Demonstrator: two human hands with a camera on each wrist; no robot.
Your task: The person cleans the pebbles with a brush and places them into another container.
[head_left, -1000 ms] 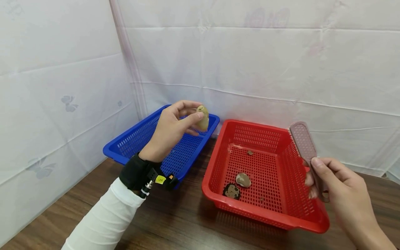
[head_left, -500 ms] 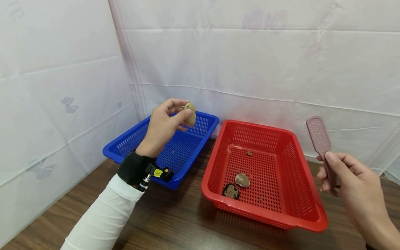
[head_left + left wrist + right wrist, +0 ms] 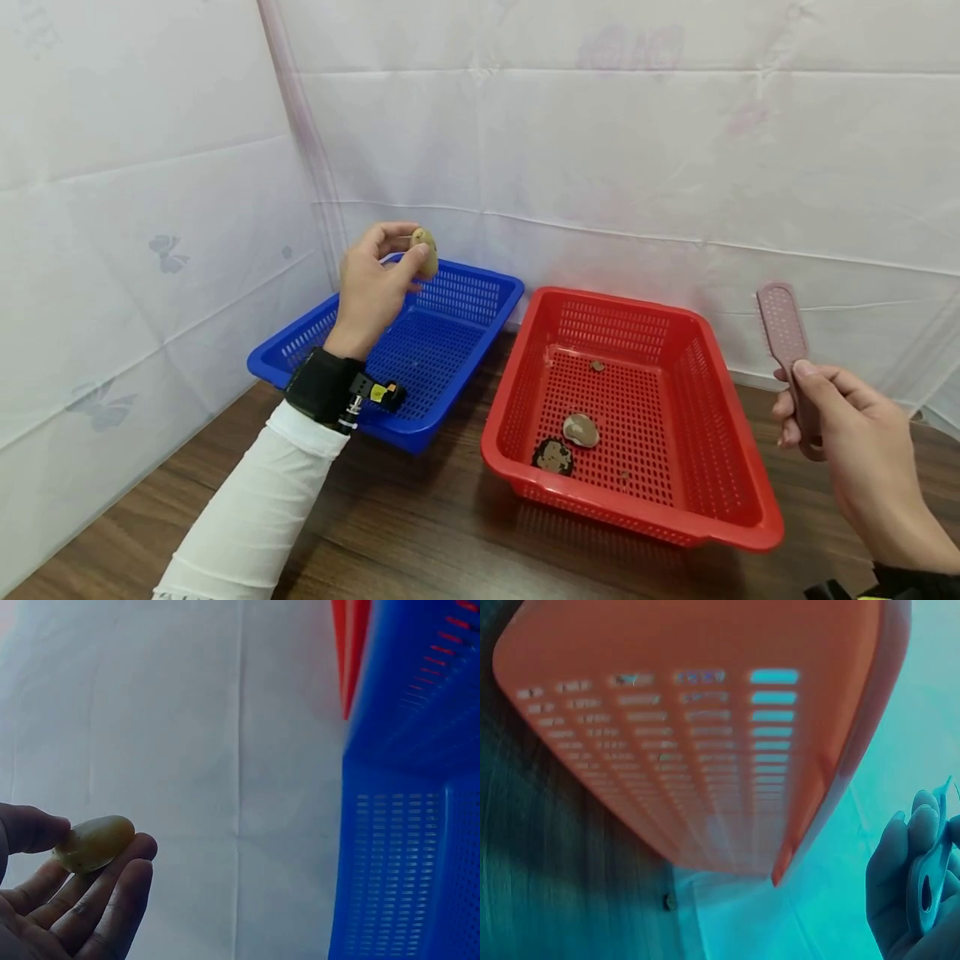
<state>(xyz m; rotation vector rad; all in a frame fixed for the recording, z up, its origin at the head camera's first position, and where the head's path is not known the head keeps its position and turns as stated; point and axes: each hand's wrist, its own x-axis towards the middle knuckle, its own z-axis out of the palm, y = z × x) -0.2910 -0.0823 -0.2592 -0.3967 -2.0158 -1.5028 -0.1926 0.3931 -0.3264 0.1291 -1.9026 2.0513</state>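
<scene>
In the head view my left hand (image 3: 369,287) pinches a small, pale yellow potato (image 3: 426,253) between thumb and fingers, above the far part of the blue basket (image 3: 450,333). The left wrist view shows the same oval potato (image 3: 97,844) with a few small dark specks. My right hand (image 3: 862,433) grips a mauve brush (image 3: 783,325) by its handle, with the head pointing up, right of the red basket (image 3: 720,533). Its bristles show along the left edge. From the right wrist, only the handle end with its hole is plainly visible.
Inside the red basket lie a flat brown lump (image 3: 581,430), a dark-edged muddy lump (image 3: 553,456) and a small brown bit (image 3: 597,366). Both baskets stand on a wooden table (image 3: 420,517). White sheeting (image 3: 585,167) rises behind and at left.
My left hand has carried the potato leftward and slightly up, over the blue basket. My right hand has drawn the brush right, away from the red basket.
</scene>
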